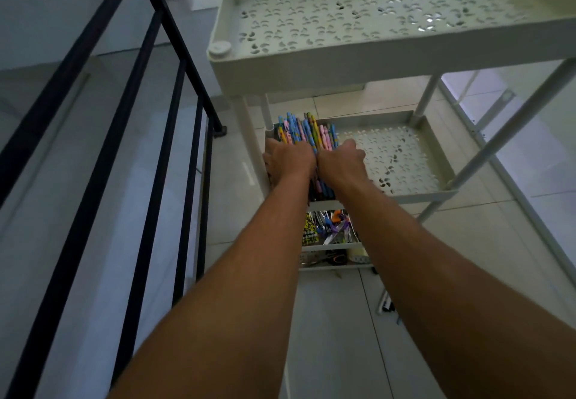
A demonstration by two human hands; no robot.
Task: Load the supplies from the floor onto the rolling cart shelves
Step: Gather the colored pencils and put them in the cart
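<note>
Floor: pale glossy tiles (327, 320) on a landing, with a black metal railing (174, 93) at the left.
Cart: white plastic rolling cart (311, 65) with perforated tray shelves; nothing shows on its top shelf (343, 18).
Task thing: a bundle of colourful patterned pens (307, 130) lies at the left end of the cart's middle shelf (405, 162), against the corner post.
Left hand: left hand (288, 158) lies back-up over the bundle's left side, its fingers turned down out of sight; whether it grips or only presses cannot be told.
Right hand: right hand (341, 157) sits against the bundle's right side, wrist touching the left wrist; its fingers are hidden too, so its hold cannot be told.
Lower trays: mixed bright packets and small tools (327, 230) one level down; orange-handled scissors (335, 258) and a pale tape roll (358, 253) below that.
Still on the floor: a few thin black and white sticks (386, 305) beside the right forearm.
Step in hand: probably settling the pens onto the middle shelf and squaring them up.
Next move: likely needs both hands lifted clear without scattering the pens, then a reach down to the sticks on the floor.
</note>
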